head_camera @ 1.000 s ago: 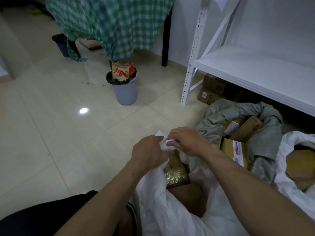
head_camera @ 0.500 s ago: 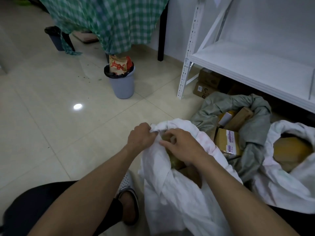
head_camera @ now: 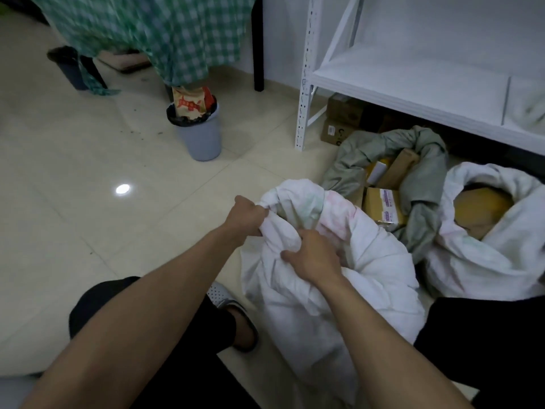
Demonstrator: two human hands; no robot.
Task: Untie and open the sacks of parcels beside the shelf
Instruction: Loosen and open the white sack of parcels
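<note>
**Q:** Where is the sack being worked on?
**A:** The nearest white sack [head_camera: 339,293] stands on the tiled floor [head_camera: 88,178], directly in front of the person and touching a grey sack [head_camera: 426,184]. Its top is bunched into folds, and nothing inside it shows.

**Q:** What are the two hands doing?
**A:** The left grip [head_camera: 246,215] has its fingers curled tight round a twist of fabric at the sack's top edge. The right grip [head_camera: 312,256] pinches a fold of the same fabric just below and to the right. Both forearms are bare.

**Q:** How many sacks are there?
**A:** Three. The grey sack lies open with its rim rolled down, and three parcels can be counted in it: a labelled box [head_camera: 380,206], a brown box [head_camera: 399,168] and a pale packet [head_camera: 377,169]. The second white sack [head_camera: 486,258], furthest right, is open on one yellow-brown parcel [head_camera: 480,206].

**Q:** What surrounds them?
**A:** One white metal shelf [head_camera: 413,84] stands behind the sacks, with two cardboard boxes [head_camera: 343,109] under its lowest board. There are two bins. A grey bin [head_camera: 202,137] holds a paper bag [head_camera: 188,104], and a dark bin [head_camera: 69,67] stands further left, by a green checked cloth [head_camera: 165,31]. One slipper [head_camera: 233,314] shows at bottom left, on the person's foot.
</note>
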